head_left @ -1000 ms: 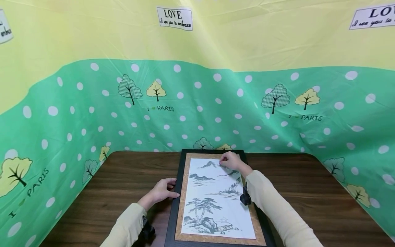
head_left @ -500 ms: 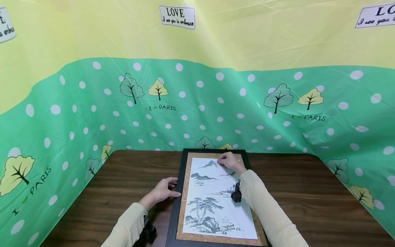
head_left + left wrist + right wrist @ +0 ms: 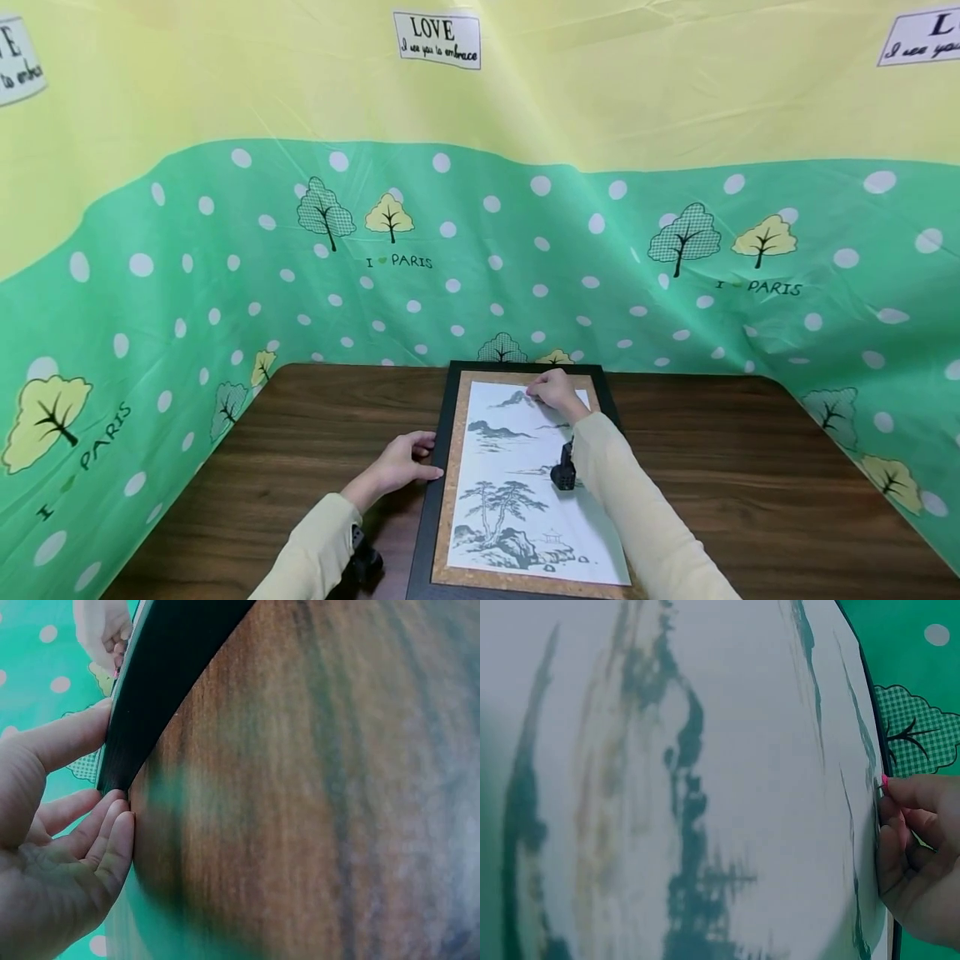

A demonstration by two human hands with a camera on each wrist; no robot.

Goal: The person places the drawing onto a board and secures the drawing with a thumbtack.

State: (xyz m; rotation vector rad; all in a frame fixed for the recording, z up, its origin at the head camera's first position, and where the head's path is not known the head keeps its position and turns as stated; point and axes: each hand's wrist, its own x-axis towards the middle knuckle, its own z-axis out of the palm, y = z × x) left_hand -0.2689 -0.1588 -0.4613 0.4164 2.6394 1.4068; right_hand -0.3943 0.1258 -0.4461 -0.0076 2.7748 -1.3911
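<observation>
A cork board (image 3: 459, 467) in a black frame (image 3: 428, 533) lies on the wooden table. On the cork is a white sheet (image 3: 517, 462) printed with grey-green mountains, pines and rocks. My left hand (image 3: 401, 462) rests against the frame's left side, thumb and loosely bent fingers touching its edge; the left wrist view shows the fingertips (image 3: 112, 799) at the frame's side. Near the sheet's top, beside a mountain, my right hand (image 3: 557, 392) pinches a small pink-headed pushpin (image 3: 885, 781) between thumb and index finger. Its thin dark point is right at the paper.
The dark wood table (image 3: 337, 408) extends on both sides of the board. Behind it hangs a green and yellow cloth (image 3: 465, 242) with white dots and printed trees. A small black camera (image 3: 564, 475) on the right wrist overhangs the sheet.
My right hand and forearm have shifted a little left over the sheet, near its top. The left hand stays at the frame's edge. The head view has turned slightly.
</observation>
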